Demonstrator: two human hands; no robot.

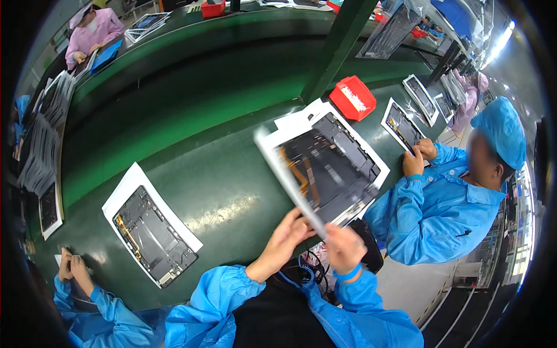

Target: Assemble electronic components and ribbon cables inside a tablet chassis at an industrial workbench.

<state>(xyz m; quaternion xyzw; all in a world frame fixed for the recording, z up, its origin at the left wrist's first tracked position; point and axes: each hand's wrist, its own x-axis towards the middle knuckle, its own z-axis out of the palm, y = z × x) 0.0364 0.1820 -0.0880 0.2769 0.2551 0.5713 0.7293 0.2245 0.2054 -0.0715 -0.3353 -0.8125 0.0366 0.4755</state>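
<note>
Ahead of me is a tilted, partly blurred white tray [268, 149] carrying an opened tablet housing [333, 168] with a dark interior and orange flex cables. My right hand [346, 248] is closed on its near edge, fingers blurred. My left hand [284, 236] grips the same near edge with bent fingers. Beneath or behind it shows a second white tray [380, 168] with dark tablet parts; the overlap hides where one ends. To the left, another opened tablet housing [154, 238] rests on a white tray [130, 184] on the green table, apart from my hands.
A red bin [353, 97] of small white pieces stands beyond the trays, near a green post [339, 49]. At right a co-worker in blue [441, 197] handles another tablet tray [401, 124]. A co-worker's hands [74, 268] rest at far left. A blue coiled cord [301, 278] hangs by me.
</note>
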